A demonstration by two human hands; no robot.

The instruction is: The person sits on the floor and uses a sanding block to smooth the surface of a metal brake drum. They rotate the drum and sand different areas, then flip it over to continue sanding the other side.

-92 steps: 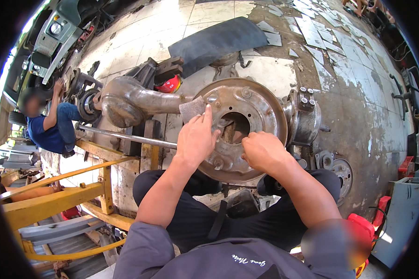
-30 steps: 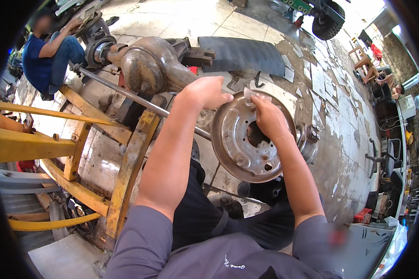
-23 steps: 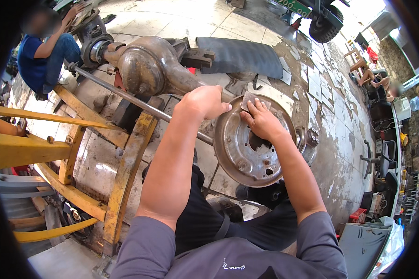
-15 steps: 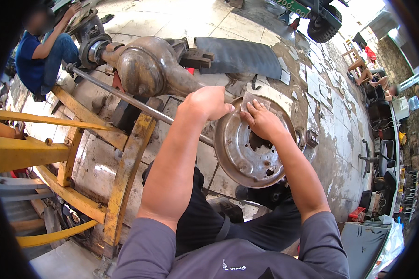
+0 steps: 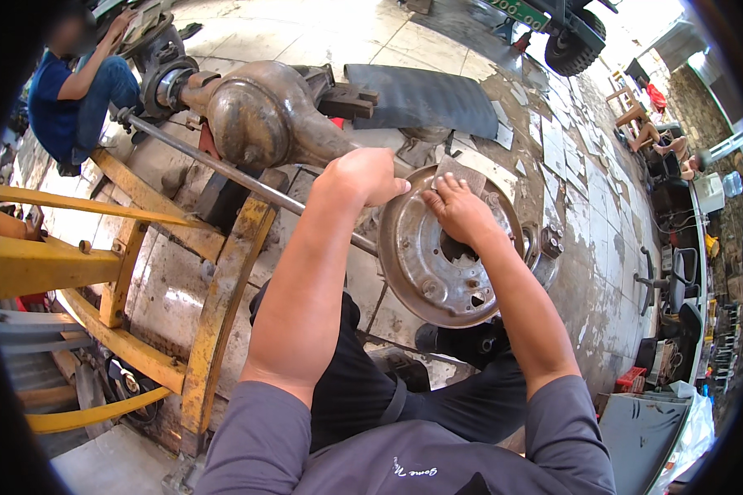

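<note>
A person's right hand (image 5: pixel 464 213) lies flat, fingers slightly apart, on a brown pad (image 5: pixel 464 172) against the upper part of a round metal plate (image 5: pixel 406 257) ahead of the legs (image 5: pixel 470 406); the left hand (image 5: pixel 362 178) sits at the rim, its fingers' grip hidden.

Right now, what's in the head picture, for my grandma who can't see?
A person's right-hand grip lies flat over a brown pad on a round metal plate, the left-hand grip by its rim. At left: a yellow frame and another person in blue.
</note>
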